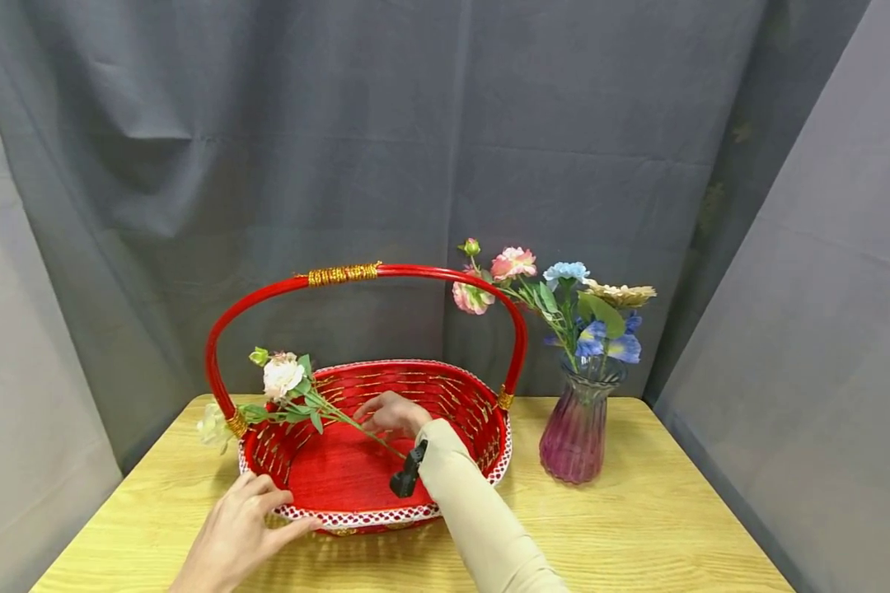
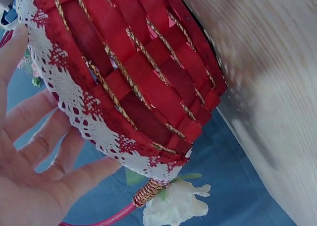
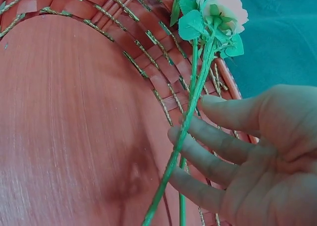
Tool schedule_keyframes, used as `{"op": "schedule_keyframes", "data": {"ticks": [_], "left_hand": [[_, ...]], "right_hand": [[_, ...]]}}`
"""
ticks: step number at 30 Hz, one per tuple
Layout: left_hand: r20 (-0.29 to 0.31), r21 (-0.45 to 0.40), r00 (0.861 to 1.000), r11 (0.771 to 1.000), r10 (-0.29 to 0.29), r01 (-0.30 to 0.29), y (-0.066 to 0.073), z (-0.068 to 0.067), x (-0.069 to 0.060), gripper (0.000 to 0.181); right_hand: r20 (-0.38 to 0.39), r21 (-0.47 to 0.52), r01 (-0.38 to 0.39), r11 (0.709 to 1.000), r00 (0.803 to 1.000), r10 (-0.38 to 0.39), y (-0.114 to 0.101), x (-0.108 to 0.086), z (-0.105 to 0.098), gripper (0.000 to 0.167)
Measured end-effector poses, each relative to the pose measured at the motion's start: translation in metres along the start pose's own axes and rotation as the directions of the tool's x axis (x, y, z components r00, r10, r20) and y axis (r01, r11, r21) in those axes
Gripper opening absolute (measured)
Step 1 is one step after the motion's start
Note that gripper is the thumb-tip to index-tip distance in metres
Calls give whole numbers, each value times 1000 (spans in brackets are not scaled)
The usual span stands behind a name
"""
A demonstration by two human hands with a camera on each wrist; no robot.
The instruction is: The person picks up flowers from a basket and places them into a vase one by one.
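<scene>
Across red basket point(image 1: 341, 478), pale green-stemmed flowers point(image 1: 283, 375)

The right hand point(image 3: 260, 164) touches a flower's green stem point(image 3: 184, 127).

No text, label, brand, number or sign could be read in the head view or in either wrist view. The basket point(image 1: 400, 517), the vase point(image 1: 574, 432) and the bench point(image 1: 660, 511) showed no legible lettering, and the black wrist device point(image 1: 408, 473) was too small to tell whether it bore any marks.
</scene>
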State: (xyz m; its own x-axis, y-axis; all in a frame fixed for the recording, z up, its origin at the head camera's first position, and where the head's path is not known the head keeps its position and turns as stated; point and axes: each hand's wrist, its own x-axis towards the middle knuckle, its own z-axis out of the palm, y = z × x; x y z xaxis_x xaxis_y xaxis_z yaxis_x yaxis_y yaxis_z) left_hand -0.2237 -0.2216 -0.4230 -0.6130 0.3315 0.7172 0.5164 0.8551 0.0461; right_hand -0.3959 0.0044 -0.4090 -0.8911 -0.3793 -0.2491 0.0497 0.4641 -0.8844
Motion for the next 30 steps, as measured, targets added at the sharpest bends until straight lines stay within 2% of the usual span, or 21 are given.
{"op": "schedule_keyframes", "data": {"ticks": [4,10,19,25,30], "left_hand": [[30,1,999,1000,-25,25,2,0,0,36],[38,1,998,999,-40,40,3,0,1,36],[-7,-12,1000,1000,-5,5,3,1,3,36],[12,-9,1000,1000,-25,25,3,1,1,36],[35,-12,998,998,-56,57,3,0,1,36]], "right_hand": [[-10,11,4,1000,1000,-4,3,0,0,28],[-48,20,30,999,998,-29,3,0,1,21],[-76,144,38,989,997,-27,-2,3,3,22],[-135,183,102,978,988,-78,-8,-4,-2,17],[-170,120,171,978,974,-149,-11,-9,-10,13]]}}
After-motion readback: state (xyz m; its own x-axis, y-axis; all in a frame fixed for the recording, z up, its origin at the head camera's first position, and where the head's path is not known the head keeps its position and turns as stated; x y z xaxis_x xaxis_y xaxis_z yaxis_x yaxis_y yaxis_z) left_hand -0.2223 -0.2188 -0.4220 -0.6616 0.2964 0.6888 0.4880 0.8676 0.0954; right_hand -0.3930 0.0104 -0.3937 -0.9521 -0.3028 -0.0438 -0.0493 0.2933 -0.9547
